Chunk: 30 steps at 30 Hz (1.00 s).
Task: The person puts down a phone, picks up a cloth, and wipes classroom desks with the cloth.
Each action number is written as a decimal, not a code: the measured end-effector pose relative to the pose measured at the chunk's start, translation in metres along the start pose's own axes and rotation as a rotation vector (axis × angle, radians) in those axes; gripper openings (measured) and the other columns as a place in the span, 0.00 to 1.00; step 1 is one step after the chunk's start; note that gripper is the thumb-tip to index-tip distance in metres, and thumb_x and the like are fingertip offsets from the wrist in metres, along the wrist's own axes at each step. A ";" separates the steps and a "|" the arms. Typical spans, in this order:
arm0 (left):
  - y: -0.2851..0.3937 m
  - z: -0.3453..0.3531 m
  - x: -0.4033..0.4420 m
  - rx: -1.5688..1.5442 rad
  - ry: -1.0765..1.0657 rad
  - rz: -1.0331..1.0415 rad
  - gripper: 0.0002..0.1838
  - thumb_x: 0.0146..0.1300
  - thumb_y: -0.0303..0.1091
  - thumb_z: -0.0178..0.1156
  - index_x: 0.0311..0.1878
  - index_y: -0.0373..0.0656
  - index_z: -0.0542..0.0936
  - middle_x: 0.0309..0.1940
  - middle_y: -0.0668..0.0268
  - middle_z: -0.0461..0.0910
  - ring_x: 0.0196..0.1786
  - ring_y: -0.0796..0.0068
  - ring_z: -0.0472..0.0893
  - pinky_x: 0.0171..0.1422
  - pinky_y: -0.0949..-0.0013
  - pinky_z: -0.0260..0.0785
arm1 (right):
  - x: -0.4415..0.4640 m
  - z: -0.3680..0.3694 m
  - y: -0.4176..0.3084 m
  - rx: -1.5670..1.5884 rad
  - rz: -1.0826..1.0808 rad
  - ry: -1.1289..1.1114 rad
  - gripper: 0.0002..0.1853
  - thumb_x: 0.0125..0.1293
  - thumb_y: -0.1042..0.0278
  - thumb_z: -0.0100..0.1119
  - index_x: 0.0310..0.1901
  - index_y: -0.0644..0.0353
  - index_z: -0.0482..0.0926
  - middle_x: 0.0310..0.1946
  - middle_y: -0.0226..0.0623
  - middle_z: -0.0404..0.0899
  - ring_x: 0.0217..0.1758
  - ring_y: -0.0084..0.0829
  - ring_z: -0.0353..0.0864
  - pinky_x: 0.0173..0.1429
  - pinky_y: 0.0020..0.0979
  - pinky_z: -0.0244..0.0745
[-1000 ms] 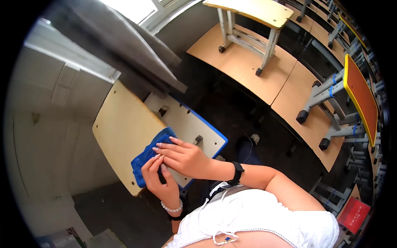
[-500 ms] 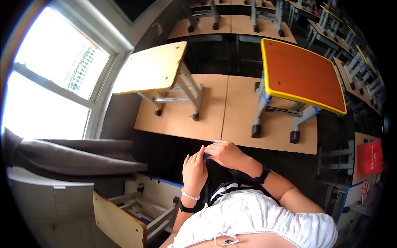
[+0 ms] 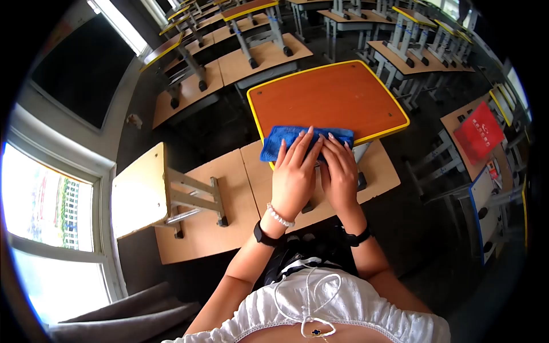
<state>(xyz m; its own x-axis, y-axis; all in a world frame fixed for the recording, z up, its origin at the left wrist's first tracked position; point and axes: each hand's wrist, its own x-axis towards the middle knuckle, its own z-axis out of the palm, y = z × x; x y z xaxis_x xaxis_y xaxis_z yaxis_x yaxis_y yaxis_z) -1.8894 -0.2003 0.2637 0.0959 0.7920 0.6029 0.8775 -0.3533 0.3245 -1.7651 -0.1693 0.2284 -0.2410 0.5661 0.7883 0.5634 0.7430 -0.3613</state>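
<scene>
A blue cloth [image 3: 280, 139] lies folded along the near edge of an upturned stool's orange seat [image 3: 337, 94] with a yellow rim. My left hand [image 3: 294, 177] rests on its middle, fingers stretched out and slightly spread. Beside it, my right hand [image 3: 340, 177] presses the cloth's right part with long, straight fingers. Both hands touch the cloth from above, and the thumbs are partly hidden. The stool stands on a light wooden desk [image 3: 372, 171].
A pale-topped stool [image 3: 140, 194] stands on the same desk row at left, near the window [image 3: 51, 211]. A red bag or folder [image 3: 479, 132] lies on a desk at right. Rows of desks with stools on top fill the back. A grey curtain [image 3: 131, 311] hangs at lower left.
My hands have moved from close to my body out to the orange seat. The cloth, bunched between my fingers before, now lies spread on it. My view has turned right.
</scene>
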 end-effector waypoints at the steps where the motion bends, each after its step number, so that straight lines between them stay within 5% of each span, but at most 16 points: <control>1: -0.006 0.013 0.003 -0.042 0.016 0.001 0.26 0.55 0.22 0.55 0.60 0.43 0.77 0.61 0.57 0.75 0.65 0.57 0.73 0.72 0.51 0.60 | 0.000 0.003 0.006 -0.063 0.032 -0.023 0.18 0.64 0.76 0.54 0.57 0.63 0.76 0.58 0.40 0.77 0.65 0.41 0.73 0.69 0.47 0.63; 13: -0.046 -0.021 -0.019 -0.108 0.069 -0.094 0.22 0.61 0.24 0.53 0.60 0.34 0.74 0.60 0.52 0.76 0.65 0.52 0.73 0.70 0.54 0.63 | 0.019 0.041 -0.044 -0.023 0.061 -0.125 0.20 0.59 0.74 0.56 0.54 0.64 0.75 0.57 0.44 0.77 0.64 0.43 0.74 0.68 0.44 0.65; 30: 0.048 0.062 0.036 0.132 -0.040 -0.021 0.21 0.64 0.26 0.50 0.61 0.33 0.72 0.61 0.49 0.74 0.67 0.52 0.70 0.74 0.50 0.55 | 0.008 -0.037 0.054 0.014 0.135 -0.095 0.21 0.62 0.70 0.54 0.57 0.66 0.75 0.60 0.44 0.75 0.67 0.38 0.71 0.71 0.42 0.62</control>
<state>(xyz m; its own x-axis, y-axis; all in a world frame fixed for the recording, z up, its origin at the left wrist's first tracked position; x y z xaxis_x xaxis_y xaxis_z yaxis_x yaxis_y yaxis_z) -1.8153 -0.1581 0.2558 0.0937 0.8188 0.5664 0.9335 -0.2700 0.2358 -1.7080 -0.1378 0.2338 -0.2379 0.6918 0.6817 0.5851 0.6623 -0.4680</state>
